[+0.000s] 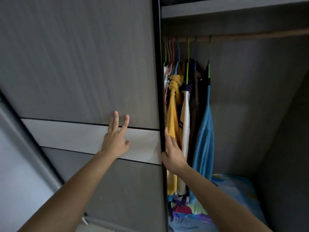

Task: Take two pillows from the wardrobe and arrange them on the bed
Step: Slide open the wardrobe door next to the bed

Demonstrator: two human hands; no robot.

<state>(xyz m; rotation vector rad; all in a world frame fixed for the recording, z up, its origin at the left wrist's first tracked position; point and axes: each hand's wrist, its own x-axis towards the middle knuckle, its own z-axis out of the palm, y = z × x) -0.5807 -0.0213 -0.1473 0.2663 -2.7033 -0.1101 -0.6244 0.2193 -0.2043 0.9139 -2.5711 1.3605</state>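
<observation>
A grey sliding wardrobe door with a pale band across it fills the left of the view, and the wardrobe stands open to its right. My left hand lies flat on the pale band with fingers spread. My right hand grips the door's dark right edge, thumb in front. On the wardrobe floor lie light blue pillows with a coloured print, partly hidden by my right arm and the hanging clothes.
Yellow, white, brown and blue clothes hang on coloured hangers from a rail just right of the door edge. A shelf runs above the rail. The wardrobe's right side wall is bare.
</observation>
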